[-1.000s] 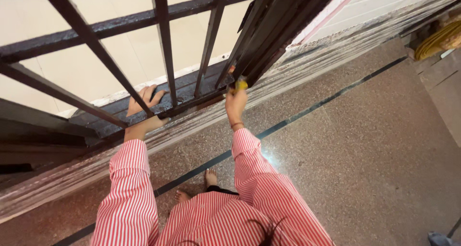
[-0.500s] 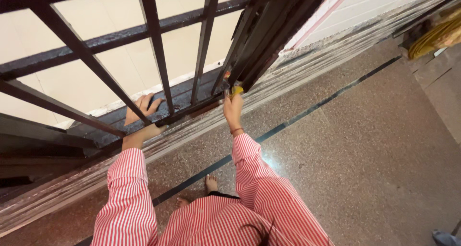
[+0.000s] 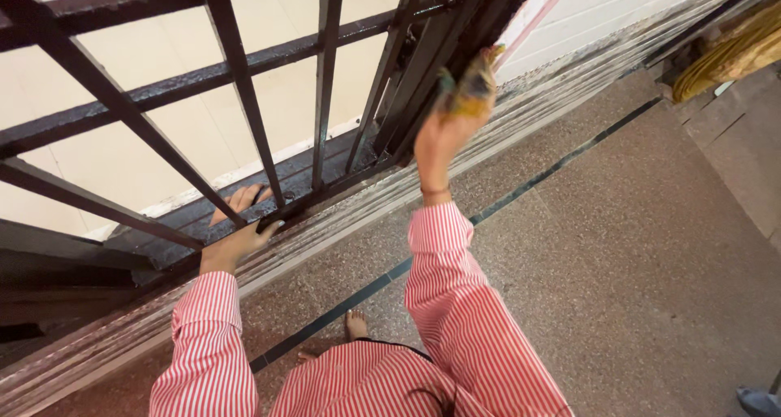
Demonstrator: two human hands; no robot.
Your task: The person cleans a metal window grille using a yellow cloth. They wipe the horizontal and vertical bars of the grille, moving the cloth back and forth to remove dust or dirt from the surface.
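While left hand (image 3: 236, 226) grips gate rail (image 3: 268, 209) | right hand (image 3: 443, 136) clamps yellow cloth (image 3: 470, 87) (blurred) against bars

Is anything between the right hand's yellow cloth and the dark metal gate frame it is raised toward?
Nothing visible: the right hand holds the blurred yellow cloth right up against the dark metal gate frame. The left hand grips the bottom rail.
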